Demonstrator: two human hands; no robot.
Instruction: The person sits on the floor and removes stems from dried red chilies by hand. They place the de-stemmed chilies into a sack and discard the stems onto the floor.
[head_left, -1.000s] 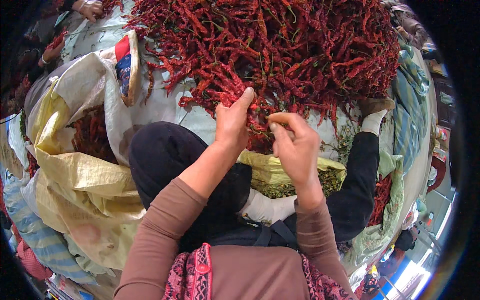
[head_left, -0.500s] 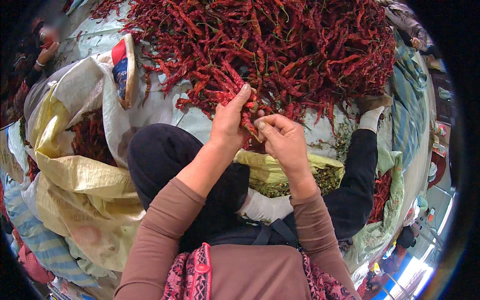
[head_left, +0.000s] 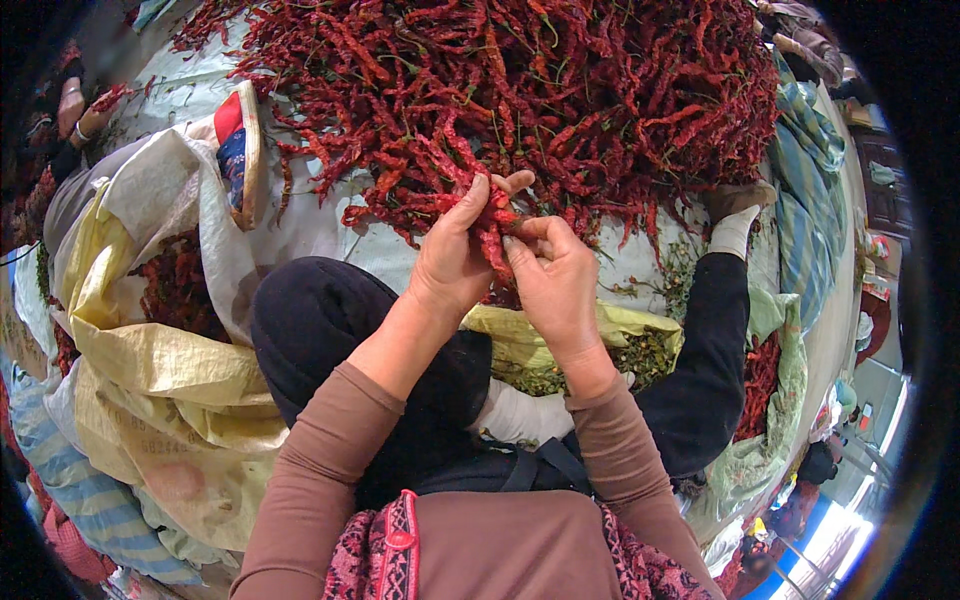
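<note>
Dried red chili peppers [head_left: 491,250] stick out between the thumb and fingers of my left hand [head_left: 452,255], which is closed around a small bunch. My right hand [head_left: 555,282] is close beside it, thumb and forefinger pinched at the end of one of these chilies. Its other fingers are curled in. Both hands are just above the near edge of a large heap of dried red chilies [head_left: 580,110]. Under my right forearm lies an open yellow sack [head_left: 515,333] with greenish-brown stems and bits [head_left: 645,365] in it.
At left, a yellow-white woven sack [head_left: 200,360] gapes open with chilies inside. A pale green sack [head_left: 793,385] of chilies stands at right. My bent legs frame the near side. A red-and-blue shoe [head_left: 233,150] and another person's hand [head_left: 95,122] appear at upper left.
My right hand's pinch has shifted slightly up and left, closer against the chilies in my left hand. The left hand's fingers have stretched out a little past the bunch.
</note>
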